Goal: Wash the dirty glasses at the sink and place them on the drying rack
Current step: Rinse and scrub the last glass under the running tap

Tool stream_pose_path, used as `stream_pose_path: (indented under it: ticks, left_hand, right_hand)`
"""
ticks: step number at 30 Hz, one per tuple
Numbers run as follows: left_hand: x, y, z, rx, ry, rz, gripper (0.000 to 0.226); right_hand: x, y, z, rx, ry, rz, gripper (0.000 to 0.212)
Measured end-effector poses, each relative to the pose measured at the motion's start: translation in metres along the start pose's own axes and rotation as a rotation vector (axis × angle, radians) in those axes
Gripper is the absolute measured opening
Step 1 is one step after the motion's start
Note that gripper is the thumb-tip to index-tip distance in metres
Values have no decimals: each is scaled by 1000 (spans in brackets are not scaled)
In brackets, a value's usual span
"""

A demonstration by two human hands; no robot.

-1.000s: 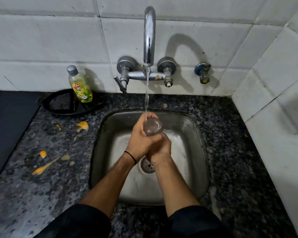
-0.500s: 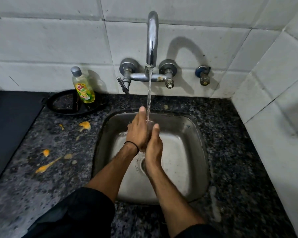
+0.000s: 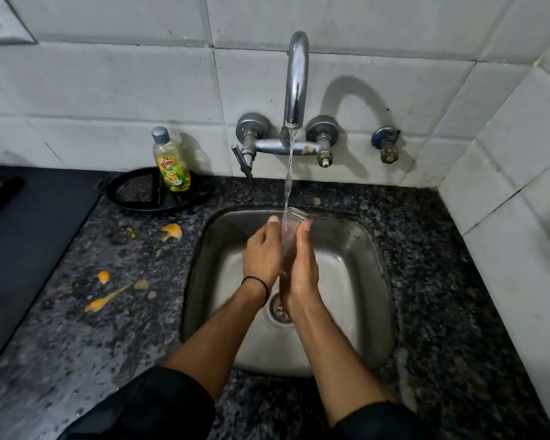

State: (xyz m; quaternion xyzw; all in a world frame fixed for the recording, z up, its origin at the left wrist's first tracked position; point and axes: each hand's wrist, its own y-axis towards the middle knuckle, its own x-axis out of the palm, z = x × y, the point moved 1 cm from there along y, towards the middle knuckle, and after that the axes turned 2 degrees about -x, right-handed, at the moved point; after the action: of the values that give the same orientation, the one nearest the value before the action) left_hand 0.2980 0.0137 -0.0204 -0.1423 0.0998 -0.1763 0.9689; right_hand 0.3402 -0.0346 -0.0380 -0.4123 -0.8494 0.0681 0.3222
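Note:
A clear glass stands upright over the steel sink, directly under the faucet. The running stream falls onto its rim. My left hand holds the glass from the left and my right hand from the right, so it sits clasped between both palms with the thumbs pointing up along its sides. Only the rim and a strip of the glass's wall show between my hands. No drying rack is in view.
A dish soap bottle stands on a black tray behind the sink at the left. Orange food scraps lie on the wet granite counter. A dark flat surface borders the left, tiled walls the back and right.
The glass was gripped low with its mouth showing; both hands have since closed flat around it and lifted it higher into the stream. The view has shifted slightly.

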Motion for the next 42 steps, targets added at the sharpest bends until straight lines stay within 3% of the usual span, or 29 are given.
stream_pose_path:
  ticks: [3,5,9,11,13,16,18,20,22,24,26,28,30,33,36,39,42]
  left_hand:
    - [-5,12,7,-377,-251,-82,46]
    - [-8,13,6,-456,-268,-97,45]
    - [-6,7,-3,-250,-86,115,52]
    - [-4,-2,-2,-65,195,139,55]
    - [2,-12,-3,28,288,154,51]
    - [4,-12,-5,-58,-171,52,37]
    - [8,-10,-5,-216,-486,-158,42]
    - [11,-10,-3,-338,-633,-315,45]
    - [9,-4,1,-409,-689,-306,28]
    - [5,6,6,-448,-635,-190,15]
    - [-1,14,13,-451,-528,-48,10]
    - [-4,16,20,-392,-461,82,8]
    - [-4,15,26,-313,-499,120,6]
    - [0,13,22,-170,-628,95,14]
    - [5,3,8,14,-613,18,29]
    - [0,7,-1,21,-307,-68,57]
    - [-3,14,9,-133,16,-180,88]
  right_hand:
    - [0,-5,-4,-133,-239,-83,49]
    - [-3,-8,-4,-260,-348,-152,46]
    - [4,-13,-17,-419,-349,-144,42]
    - [10,-9,-23,-394,-306,30,30]
    - [11,0,-26,-367,-273,178,17]
    - [6,8,-30,-235,-47,176,6]
    - [0,15,-30,-134,188,151,5]
    - [-6,22,-30,-157,209,149,5]
    - [-6,24,-36,-305,-45,117,6]
    - [-11,24,-45,-546,-436,39,14]
    - [-15,22,-51,-658,-799,-15,17]
    - [-18,19,-54,-547,-1049,-17,27]
    - [-16,11,-53,-320,-1043,13,41]
    - [-7,-6,-46,92,-612,105,53]
    - [-4,-20,-39,379,-321,101,38]
    - [-6,-32,-34,480,-355,68,43]
    - [-5,-35,-21,388,-469,139,61]
